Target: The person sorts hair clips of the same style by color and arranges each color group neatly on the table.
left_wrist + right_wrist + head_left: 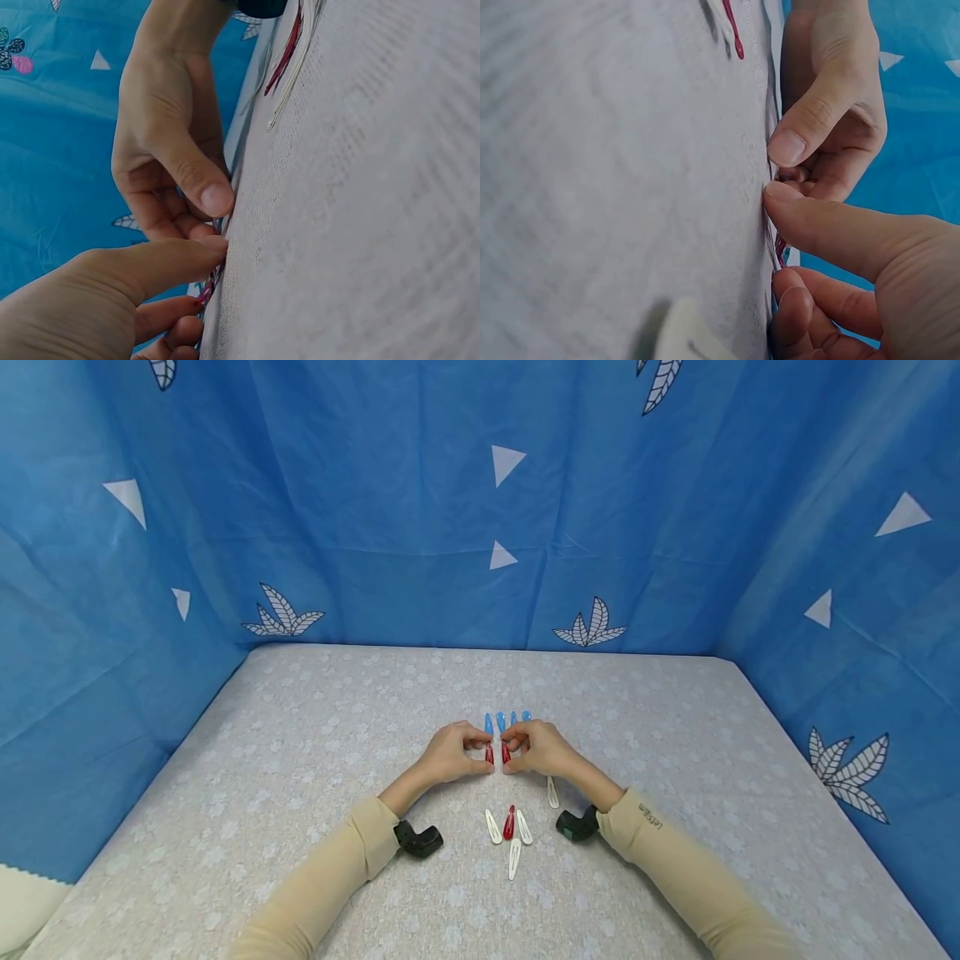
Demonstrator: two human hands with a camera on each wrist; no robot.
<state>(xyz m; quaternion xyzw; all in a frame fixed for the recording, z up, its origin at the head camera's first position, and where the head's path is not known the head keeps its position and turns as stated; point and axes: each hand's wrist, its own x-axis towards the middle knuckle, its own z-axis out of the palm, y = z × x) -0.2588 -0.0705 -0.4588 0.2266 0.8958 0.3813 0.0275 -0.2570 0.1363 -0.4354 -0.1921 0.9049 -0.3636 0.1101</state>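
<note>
My left hand (452, 753) pinches a red snap hair clip (489, 754) lengthwise, thumb at the near end and fingers at the far end. Just to the right, my right hand (549, 752) holds a second red hair clip (506, 753) the same way. Both clips lie at the table surface, side by side with a small gap. Directly beyond them is a row of several blue hair clips (501, 723), partly covered by the fingertips. In the wrist views the thumbs face each other, and the red clips are mostly hidden behind fingers.
Nearer the person lie another red clip (509, 823) and three white clips, one on its left (492, 827), one on its right (524, 827) and one below (514, 860). A further white clip (552, 792) lies beside the right wrist. Blue curtains (420, 510) surround the patterned tablecloth (337, 710).
</note>
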